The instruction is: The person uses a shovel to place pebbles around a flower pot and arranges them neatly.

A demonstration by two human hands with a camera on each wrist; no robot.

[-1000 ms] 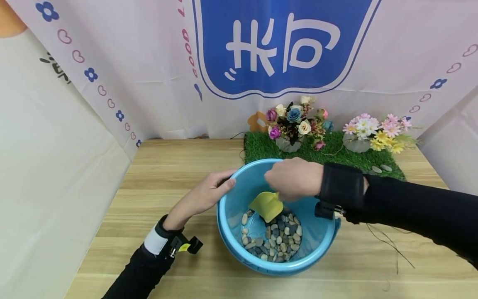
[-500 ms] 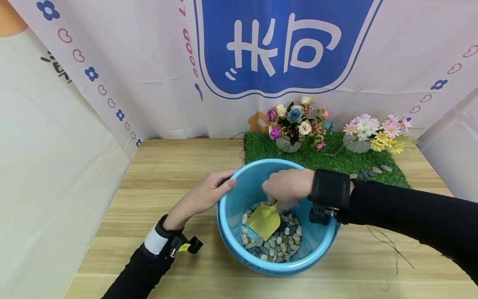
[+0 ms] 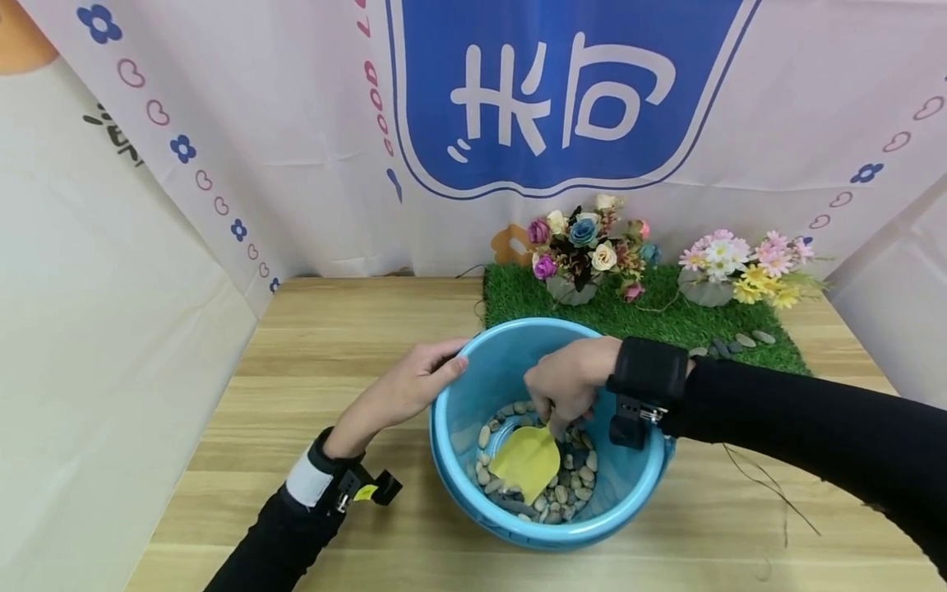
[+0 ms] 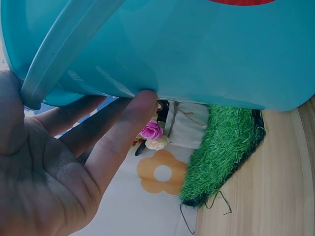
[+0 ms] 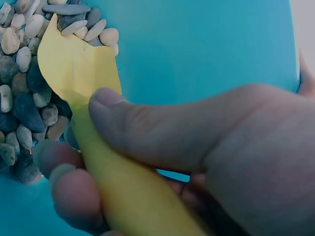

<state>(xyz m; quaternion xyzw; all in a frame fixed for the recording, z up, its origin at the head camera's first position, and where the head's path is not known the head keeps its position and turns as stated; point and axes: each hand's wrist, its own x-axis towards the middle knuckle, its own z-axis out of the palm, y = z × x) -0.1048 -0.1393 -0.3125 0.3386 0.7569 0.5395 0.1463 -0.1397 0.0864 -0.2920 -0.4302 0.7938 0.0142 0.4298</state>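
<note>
A blue bucket (image 3: pixel 447 448) with pebbles (image 3: pixel 562 493) in its bottom stands on the wooden table. Inside it, my right hand (image 3: pixel 565 378) grips a yellow scoop (image 3: pixel 528 464) by the handle. The right wrist view shows the thumb (image 5: pixel 147 123) along the top of the handle and fingers curled beneath; several pebbles lie at the tip of the scoop's blade (image 5: pixel 78 59). My left hand (image 3: pixel 407 382) rests against the bucket's left side, thumb at the rim. In the left wrist view its fairly straight fingers (image 4: pixel 115 140) touch the outer wall below the bucket's handle (image 4: pixel 66 49).
Behind the bucket lies a green turf mat (image 3: pixel 629 316) bearing a pot of mixed flowers (image 3: pixel 588 247) and a pot of pink, white and yellow flowers (image 3: pixel 740 267). Several stones (image 3: pixel 728 345) sit at the mat's right. Dark strands (image 3: pixel 773 489) lie on the table (image 3: pixel 333 312).
My right hand has lowered deeper into the bucket, and the scoop's blade has moved toward me through the pebbles. My left hand has stayed at the rim.
</note>
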